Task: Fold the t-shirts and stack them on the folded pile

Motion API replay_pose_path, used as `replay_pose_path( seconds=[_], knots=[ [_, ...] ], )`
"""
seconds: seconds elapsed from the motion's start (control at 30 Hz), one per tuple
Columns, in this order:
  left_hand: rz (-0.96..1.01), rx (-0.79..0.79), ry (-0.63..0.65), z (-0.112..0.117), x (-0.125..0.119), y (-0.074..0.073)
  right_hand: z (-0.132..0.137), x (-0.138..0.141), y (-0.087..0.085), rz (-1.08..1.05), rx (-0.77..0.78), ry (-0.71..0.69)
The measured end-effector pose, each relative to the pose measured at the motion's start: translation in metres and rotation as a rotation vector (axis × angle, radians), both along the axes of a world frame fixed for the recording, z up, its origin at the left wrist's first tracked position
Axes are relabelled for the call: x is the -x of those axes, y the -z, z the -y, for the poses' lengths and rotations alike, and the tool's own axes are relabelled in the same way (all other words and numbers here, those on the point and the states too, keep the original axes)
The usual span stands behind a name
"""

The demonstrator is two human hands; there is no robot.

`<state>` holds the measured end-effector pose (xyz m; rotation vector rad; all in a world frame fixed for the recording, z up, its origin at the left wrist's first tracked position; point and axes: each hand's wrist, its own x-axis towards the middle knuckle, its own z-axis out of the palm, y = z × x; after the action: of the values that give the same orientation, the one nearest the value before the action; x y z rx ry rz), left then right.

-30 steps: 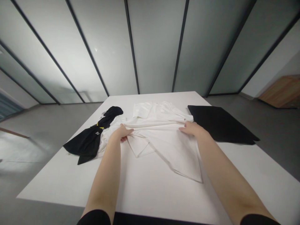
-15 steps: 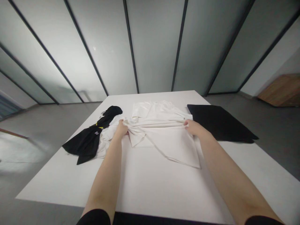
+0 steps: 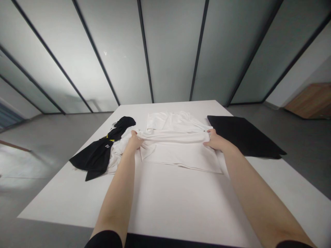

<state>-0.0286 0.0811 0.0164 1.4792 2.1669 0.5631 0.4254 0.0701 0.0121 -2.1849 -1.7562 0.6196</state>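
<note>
Bright, even, diffuse light comes through the frosted glass wall (image 3: 170, 51), with one tiny glint high on it. A pale glare washes the grey floor (image 3: 18, 165) at far left. Shadows stay faint and soft on the white table (image 3: 181, 203) and white garment (image 3: 178, 151). The wide lens slants the dark bars (image 3: 199, 51) sharply toward the edges, and fine detail looks slightly soft throughout.

Two hands (image 3: 134, 142) (image 3: 216, 142), one white garment (image 3: 178, 153), one black garment (image 3: 97, 156), one black sheet (image 3: 243, 134) and one table (image 3: 165, 196).
</note>
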Motion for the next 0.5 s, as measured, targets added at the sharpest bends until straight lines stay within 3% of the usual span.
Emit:
replay_pose_path(
  seconds=[0.17, 0.3, 0.5],
  knots=[
    [0.088, -0.033, -0.047, -0.002, 0.009, 0.0, -0.004, -0.009, 0.001, -0.019, -0.293, 0.186],
    [0.152, -0.08, -0.018, -0.003, 0.024, -0.003, -0.007, -0.011, 0.006, -0.013, -0.529, 0.232],
    [-0.021, -0.001, 0.04, 0.004, 0.032, -0.005, -0.012, -0.012, 0.024, 0.016, -0.584, 0.245]
  ],
)
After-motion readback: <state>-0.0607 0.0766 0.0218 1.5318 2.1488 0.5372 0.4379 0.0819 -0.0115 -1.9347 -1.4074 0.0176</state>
